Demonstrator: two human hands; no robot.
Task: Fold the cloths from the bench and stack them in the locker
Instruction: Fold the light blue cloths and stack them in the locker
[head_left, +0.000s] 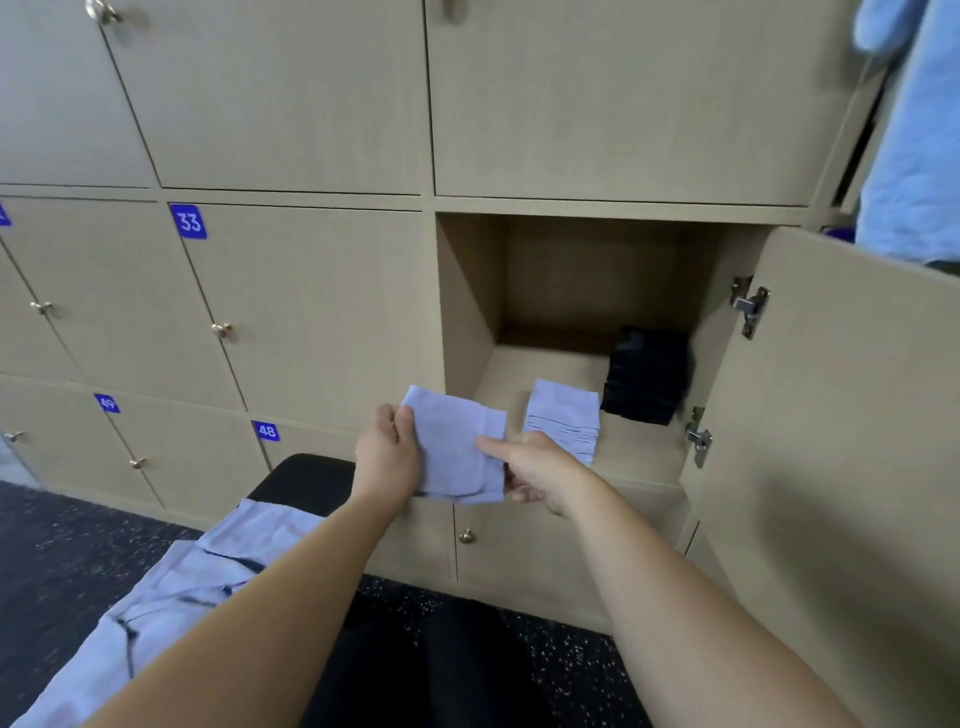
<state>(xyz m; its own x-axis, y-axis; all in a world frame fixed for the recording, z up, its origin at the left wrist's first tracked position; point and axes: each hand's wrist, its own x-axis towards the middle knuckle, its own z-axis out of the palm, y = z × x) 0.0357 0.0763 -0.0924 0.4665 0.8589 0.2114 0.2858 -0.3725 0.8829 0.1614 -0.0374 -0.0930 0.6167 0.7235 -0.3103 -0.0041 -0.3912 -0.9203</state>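
Observation:
I hold a folded pale lilac cloth (452, 447) in the air just in front of the open locker (470, 312). My left hand (387, 457) grips its left edge, thumb on top. My right hand (535, 467) pinches its right edge, thumb on the front and fingers curled behind. Inside the locker a stack of several folded lilac cloths (563, 418) stands near the front edge. A stack of black cloths (647, 374) sits behind it to the right. Unfolded lilac cloths (171, 587) lie on the black bench (306, 480) at lower left.
The locker door (841, 441) hangs open to the right, with metal hinges showing. Shut lockers numbered 33 (188, 222) and 48 (266, 431) lie to the left. A light blue garment (914, 145) hangs at the upper right. The floor is dark and speckled.

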